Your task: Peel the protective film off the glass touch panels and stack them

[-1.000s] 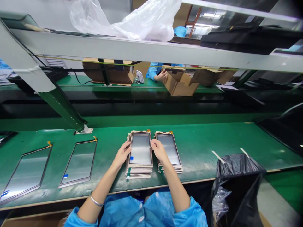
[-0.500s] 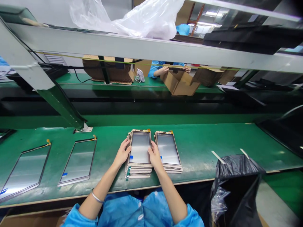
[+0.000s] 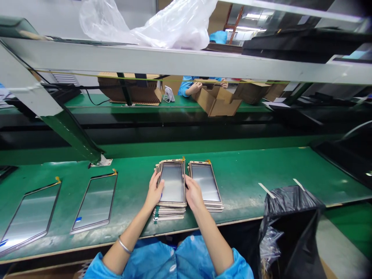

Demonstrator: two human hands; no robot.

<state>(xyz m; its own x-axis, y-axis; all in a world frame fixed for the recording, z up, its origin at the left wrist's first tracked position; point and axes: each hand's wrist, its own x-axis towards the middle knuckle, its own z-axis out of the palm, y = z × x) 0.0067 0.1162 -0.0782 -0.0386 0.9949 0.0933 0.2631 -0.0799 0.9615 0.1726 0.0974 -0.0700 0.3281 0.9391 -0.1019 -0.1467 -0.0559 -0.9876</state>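
The green bench point(image 3: 241, 174) spans the scene from left to right, and one black bag point(image 3: 293, 201) hangs at its near edge on the right. Beyond, one co-worker's hands are at an uncovered carton point(image 3: 221, 104). Two stacks of framed panels stand side by side at the middle of the bench: the left stack point(image 3: 173, 184), between the person's hands, and the right stack point(image 3: 205, 184), just beside it. The left stack's long axis runs near to far, almost straight; the right stack's leans a little, its far end to the left. How many panels each stack has cannot be counted. Two single panels lie flat on the left, the inner panel point(image 3: 95, 201) and the outer panel point(image 3: 31, 213), both with their long axes slanting so that the far ends point right. The left hand point(image 3: 154, 190) has its fingers along the left stack's left edge, thumb over the top face; the right hand point(image 3: 194, 192) has its fingers bent in against the right edge, so the upper panels are held between the two. One bracelet point(image 3: 124, 246) circles the left wrist. Two tape strips point(image 3: 266, 190) sit at the bag's mouth. Four orange tabs point(image 3: 114, 171) show, each at a far end.
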